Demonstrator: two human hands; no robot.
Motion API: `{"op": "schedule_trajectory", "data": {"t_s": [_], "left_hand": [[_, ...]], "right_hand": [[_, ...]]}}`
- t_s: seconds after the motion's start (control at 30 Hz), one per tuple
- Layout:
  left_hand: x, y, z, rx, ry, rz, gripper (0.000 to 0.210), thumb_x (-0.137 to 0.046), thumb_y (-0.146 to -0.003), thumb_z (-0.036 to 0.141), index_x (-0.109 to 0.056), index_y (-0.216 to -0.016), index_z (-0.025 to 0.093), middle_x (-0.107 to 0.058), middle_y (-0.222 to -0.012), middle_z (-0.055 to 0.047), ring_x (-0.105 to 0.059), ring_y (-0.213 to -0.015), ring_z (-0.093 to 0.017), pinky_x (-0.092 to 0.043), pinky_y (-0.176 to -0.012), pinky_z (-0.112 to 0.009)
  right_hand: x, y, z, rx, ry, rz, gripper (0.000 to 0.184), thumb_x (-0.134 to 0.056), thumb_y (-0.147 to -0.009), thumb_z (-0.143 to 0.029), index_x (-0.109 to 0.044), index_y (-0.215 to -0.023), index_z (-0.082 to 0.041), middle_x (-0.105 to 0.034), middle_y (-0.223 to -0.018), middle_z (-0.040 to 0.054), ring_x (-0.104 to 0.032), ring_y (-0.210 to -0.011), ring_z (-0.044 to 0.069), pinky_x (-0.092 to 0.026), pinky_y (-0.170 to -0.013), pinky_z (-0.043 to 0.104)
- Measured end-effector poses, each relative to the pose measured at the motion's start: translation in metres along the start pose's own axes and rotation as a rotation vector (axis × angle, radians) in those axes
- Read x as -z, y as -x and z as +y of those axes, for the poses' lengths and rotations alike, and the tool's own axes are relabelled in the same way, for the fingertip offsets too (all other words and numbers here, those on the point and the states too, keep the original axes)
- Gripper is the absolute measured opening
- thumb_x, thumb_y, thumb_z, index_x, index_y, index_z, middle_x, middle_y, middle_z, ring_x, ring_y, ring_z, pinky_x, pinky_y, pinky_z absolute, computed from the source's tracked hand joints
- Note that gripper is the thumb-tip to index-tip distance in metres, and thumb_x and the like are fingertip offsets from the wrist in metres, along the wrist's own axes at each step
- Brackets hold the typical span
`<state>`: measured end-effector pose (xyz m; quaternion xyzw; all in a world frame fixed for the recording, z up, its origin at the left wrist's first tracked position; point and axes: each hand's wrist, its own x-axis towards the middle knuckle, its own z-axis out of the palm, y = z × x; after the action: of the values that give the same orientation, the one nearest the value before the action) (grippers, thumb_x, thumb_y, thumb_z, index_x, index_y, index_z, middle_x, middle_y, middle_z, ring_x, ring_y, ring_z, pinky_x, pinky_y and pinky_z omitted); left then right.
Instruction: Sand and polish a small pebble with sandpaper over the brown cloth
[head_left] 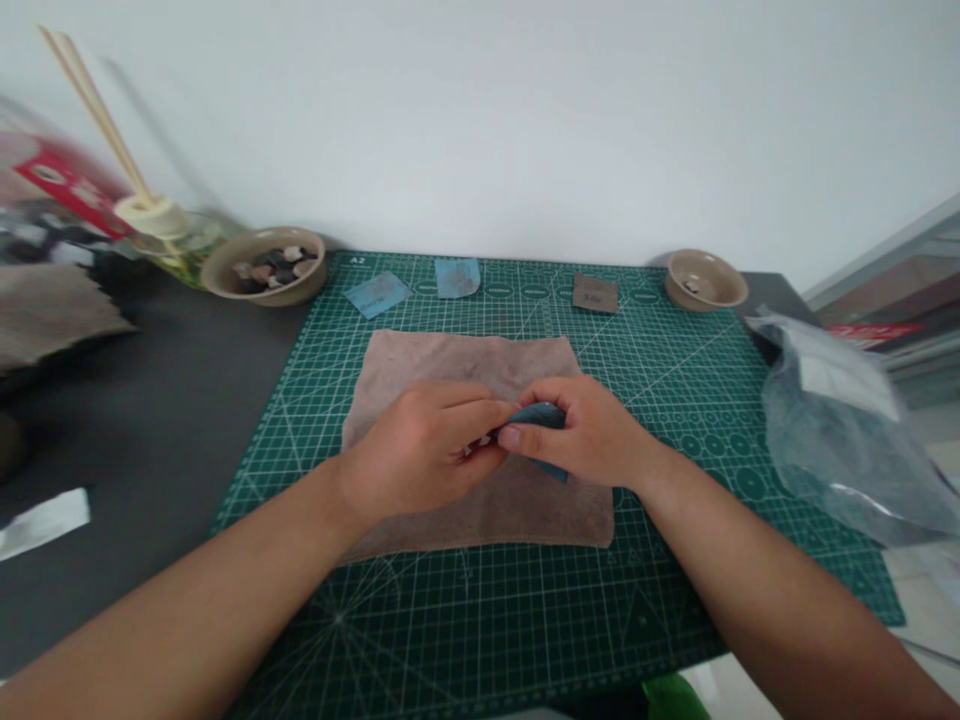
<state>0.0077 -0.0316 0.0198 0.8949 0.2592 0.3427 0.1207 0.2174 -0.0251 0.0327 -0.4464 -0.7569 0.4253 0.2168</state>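
My right hand [589,430] pinches a folded piece of blue-grey sandpaper [546,414] between thumb and fingers; one corner of it sticks out below the thumb. Beside it, my left hand [431,445] is closed around what looks like a small dark and white stone [484,440], mostly hidden by the fingers. The fingertips of both hands meet there, with the sandpaper against the stone. Under the hands, a brownish-pink cloth [525,515] lies spread on the green cutting mat [517,620].
Along the mat's back lie two blue sandpaper pieces [379,294] and a brown one [596,294]. A bowl of stones [262,268] and a reed diffuser [154,215] stand at left. At right are another bowl [705,280] and a clear plastic bag [847,430].
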Motion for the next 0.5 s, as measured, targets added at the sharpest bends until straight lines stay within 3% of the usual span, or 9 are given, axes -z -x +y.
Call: {"op": "schedule_trajectory", "data": {"t_s": [0.23,0.5], "left_hand": [[0.0000,-0.0017,0.0007,-0.011,0.003,0.001,0.008,-0.060,-0.088,0.012,-0.064,-0.085,0.018,-0.059,-0.066,0.002,-0.055,-0.056,-0.012,-0.039,-0.051,-0.025],[0.0004,-0.0002,0.0017,-0.012,-0.013,-0.015,0.007,-0.059,-0.089,0.014,-0.064,-0.088,0.018,-0.059,-0.066,0.002,-0.056,-0.057,-0.012,-0.040,-0.052,-0.026]], "right_hand": [[-0.0010,0.0004,0.0012,-0.003,-0.024,-0.023,0.033,-0.076,-0.081,-0.050,-0.076,-0.088,-0.018,-0.070,-0.074,-0.0005,-0.058,-0.066,0.013,-0.039,-0.057,0.023],[-0.0012,0.0012,0.0010,-0.001,-0.039,-0.048,0.032,-0.077,-0.081,-0.049,-0.074,-0.085,-0.017,-0.066,-0.068,-0.0026,-0.055,-0.061,0.011,-0.036,-0.054,0.023]]}}
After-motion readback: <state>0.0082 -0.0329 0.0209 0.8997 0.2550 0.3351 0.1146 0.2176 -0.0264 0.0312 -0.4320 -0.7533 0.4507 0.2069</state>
